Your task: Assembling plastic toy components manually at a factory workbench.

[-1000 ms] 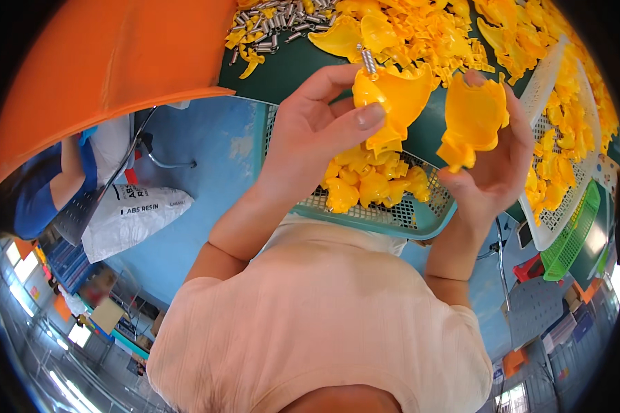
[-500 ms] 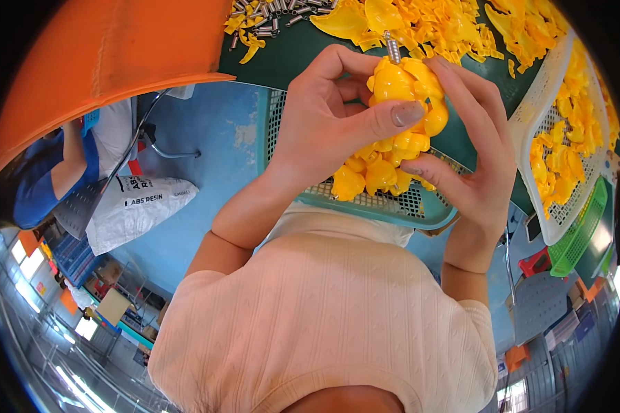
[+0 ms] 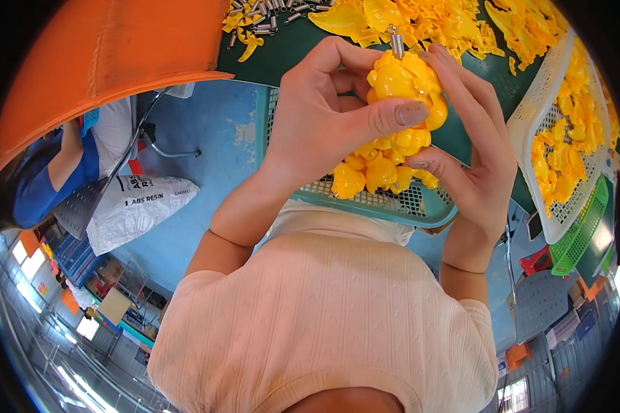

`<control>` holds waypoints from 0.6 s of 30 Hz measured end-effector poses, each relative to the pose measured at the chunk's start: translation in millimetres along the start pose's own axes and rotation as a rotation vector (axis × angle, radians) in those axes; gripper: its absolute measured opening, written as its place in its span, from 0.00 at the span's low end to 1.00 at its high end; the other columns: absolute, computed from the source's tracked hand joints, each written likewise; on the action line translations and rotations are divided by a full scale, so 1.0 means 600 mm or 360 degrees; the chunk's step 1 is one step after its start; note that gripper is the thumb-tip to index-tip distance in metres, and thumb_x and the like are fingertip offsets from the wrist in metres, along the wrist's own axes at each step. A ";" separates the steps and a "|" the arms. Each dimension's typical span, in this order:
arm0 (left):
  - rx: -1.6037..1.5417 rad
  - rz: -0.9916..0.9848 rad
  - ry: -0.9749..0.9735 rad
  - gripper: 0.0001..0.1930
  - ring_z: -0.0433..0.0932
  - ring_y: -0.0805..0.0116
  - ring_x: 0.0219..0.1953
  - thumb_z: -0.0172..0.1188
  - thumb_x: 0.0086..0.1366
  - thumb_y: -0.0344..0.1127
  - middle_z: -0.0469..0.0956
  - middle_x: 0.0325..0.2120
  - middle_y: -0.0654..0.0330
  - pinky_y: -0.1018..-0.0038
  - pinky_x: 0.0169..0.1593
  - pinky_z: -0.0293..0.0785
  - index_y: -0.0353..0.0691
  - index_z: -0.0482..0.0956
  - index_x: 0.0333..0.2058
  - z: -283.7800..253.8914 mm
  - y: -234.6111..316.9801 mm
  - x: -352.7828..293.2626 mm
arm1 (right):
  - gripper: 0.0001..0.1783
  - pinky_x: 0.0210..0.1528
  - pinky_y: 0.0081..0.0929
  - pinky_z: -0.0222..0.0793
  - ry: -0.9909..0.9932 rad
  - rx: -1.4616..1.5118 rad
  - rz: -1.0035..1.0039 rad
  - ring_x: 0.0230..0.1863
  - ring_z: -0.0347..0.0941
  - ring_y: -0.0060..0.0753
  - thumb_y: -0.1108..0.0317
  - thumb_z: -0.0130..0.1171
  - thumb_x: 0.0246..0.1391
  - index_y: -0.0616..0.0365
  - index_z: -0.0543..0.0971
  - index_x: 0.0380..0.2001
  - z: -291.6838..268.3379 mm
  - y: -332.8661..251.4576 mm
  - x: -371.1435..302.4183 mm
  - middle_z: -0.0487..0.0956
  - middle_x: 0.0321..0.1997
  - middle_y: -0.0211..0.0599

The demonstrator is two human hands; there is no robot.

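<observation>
Between my two hands is a glossy yellow plastic figure (image 3: 397, 79) with a knobbly surface. A metal coil spring (image 3: 397, 45) stands up from its top end. My left hand (image 3: 331, 113) is closed on the figure from the left, its thumb lying across the front. On the right side, my right hand (image 3: 472, 131) grips it with the fingers at the upper edge and the thumb near the lower edge. Just below, a green mesh basket (image 3: 420, 219) holds several more yellow plastic pieces (image 3: 380, 175). The far sides of the fingers are partly hidden.
Loose springs (image 3: 275, 10) and heaps of yellow plastic parts (image 3: 434, 27) lie on the dark green table (image 3: 293, 48). A white basket (image 3: 523, 144) of yellow parts stands at the right. Orange sheeting (image 3: 117, 55) covers the upper left. Another person's arm (image 3: 65, 158) shows at the far left.
The yellow figure has turned slightly in my hands, and its spring has shifted a little up and to the right. Both hands keep hold of it.
</observation>
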State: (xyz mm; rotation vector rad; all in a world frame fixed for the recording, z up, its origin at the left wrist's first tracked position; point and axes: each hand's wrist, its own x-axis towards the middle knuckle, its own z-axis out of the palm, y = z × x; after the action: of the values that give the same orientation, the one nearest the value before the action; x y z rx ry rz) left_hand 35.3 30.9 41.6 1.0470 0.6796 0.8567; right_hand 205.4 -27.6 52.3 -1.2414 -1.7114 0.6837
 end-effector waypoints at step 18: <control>0.0165 0.0080 0.0062 0.21 0.75 0.79 0.30 0.68 0.48 0.32 0.76 0.30 0.58 0.83 0.33 0.73 0.33 0.67 0.36 -0.002 -0.005 -0.003 | 0.38 0.59 0.32 0.53 0.0016 0.0056 0.0027 0.56 0.62 0.40 0.59 0.64 0.37 0.66 0.66 0.52 0.012 0.007 -0.005 0.67 0.54 0.46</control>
State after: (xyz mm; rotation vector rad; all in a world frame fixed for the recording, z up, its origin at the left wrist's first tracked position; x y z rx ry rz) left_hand 34.5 29.3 38.2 1.1469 0.7393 0.8947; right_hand 201.1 -28.3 44.6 -1.2345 -1.6755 0.7138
